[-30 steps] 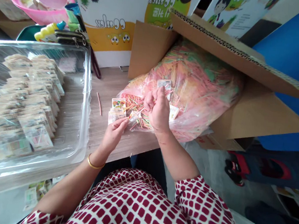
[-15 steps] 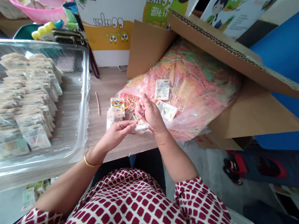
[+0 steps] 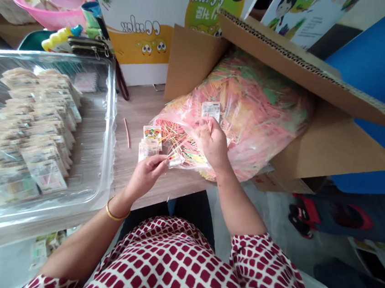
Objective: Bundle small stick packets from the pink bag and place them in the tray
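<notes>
My left hand (image 3: 148,172) pinches a small clear packet (image 3: 176,160) by its edge, at the front of the open plastic bag. My right hand (image 3: 212,141) is over the bag of thin coloured sticks (image 3: 261,105), its fingers closed; what they hold, if anything, is too small to make out. Partly behind the right hand, a printed packet (image 3: 210,109) lies on the bag. Beside the bag's mouth, left of it, a few packets (image 3: 149,147) are stacked on the table. A single pink stick (image 3: 126,133) lies farther left.
A clear plastic tray (image 3: 106,153) with rows of filled packets stands at the left. Behind it are a pink basket (image 3: 51,17) and a yellow bottle (image 3: 57,39). The bag lies in an open cardboard box (image 3: 343,150), whose flaps reach out right and above.
My right hand has moved right and up, away from the left hand, uncovering more sticks at the bag's mouth. My left hand has shifted slightly left and still pinches the packet.
</notes>
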### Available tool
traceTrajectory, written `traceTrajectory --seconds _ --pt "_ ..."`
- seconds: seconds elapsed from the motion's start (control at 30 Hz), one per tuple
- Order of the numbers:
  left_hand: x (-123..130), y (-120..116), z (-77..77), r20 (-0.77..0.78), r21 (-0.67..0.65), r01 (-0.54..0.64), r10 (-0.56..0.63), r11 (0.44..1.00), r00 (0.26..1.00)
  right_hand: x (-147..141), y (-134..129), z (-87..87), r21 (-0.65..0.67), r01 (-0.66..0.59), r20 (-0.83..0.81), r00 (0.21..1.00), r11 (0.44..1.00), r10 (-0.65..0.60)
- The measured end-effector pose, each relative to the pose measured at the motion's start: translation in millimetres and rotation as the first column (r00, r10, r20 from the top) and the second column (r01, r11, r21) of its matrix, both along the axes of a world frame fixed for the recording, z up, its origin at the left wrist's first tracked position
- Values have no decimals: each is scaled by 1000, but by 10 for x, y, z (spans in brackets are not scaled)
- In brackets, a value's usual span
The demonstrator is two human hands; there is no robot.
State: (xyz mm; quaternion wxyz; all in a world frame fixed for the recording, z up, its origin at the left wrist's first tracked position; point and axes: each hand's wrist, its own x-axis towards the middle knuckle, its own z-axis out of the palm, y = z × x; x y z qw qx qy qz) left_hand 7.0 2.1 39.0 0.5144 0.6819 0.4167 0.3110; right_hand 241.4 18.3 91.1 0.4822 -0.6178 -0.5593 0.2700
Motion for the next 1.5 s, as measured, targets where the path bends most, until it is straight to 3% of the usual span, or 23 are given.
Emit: traceTrajectory --seconds 0.07,0.13,0.23,0.3,0.5,0.6,0.77,0.87,0.93,1.0,1.07,1.17,1.23,1.33,1.4,1.5 --pt "-22 16 11 -40 68 -16 19 998 999 -39 -90 61 2 -86 326 942 996 81" --pt "-53 34 33 -77 144 -7 19 990 997 -87 -140 108 -94 -259 562 784 961 266" --pt "-97 44 57 -120 229 27 1 973 993 -154 -155 104 -241 -388 718 545 889 433" --pt "-112 31 58 -132 265 34 1 964 991 -185 -149 48 -275 -401 730 504 874 461" --pt "-112 -17 51 -167 344 24 37 939 985 -170 -169 -199 -248 -448 619 609 859 497" --pt "-115 -16 82 -171 352 55 7 934 985 -150 -203 -241 -200 -483 525 682 852 510" --pt "-35 -54 139 -119 385 120 -79 915 990 -317 -273 -220 -115 -416 102 898 902 427" --pt "22 -65 163 -114 432 110 -67 895 991 -482 -296 -250 -79 -317 -186 936 945 299" --pt "20 -44 183 -98 428 102 -66 898 993 -548 -297 -277 -57 -226 -252 946 972 205" --pt "-18 -12 206 -69 366 103 -84 925 994 -553 -284 -283 -33 -195 -224 957 980 183" --pt "-75 16 217 -25 230 125 -123 965 992 -508 -258 -256 -50 -282 -218 939 958 265" --pt "-133 25 194 70 -26 168 -166 985 984 -412 -213 -193 -149 -516 -333 829 844 448" --pt "-130 10 158 112 -124 165 -151 978 982 -368 -188 -182 -172 -595 -385 774 785 502" --pt "-82 -19 106 193 -260 121 -72 958 979 -336 -153 -243 -154 -494 -459 803 855 381" --pt "-54 -21 84 298 -394 81 44 916 953 -319 -125 -297 -142 -362 -529 814 921 239" --pt "-41 6 72 389 -528 13 228 849 893 -293 -72 -326 -105 -265 -598 787 958 152"
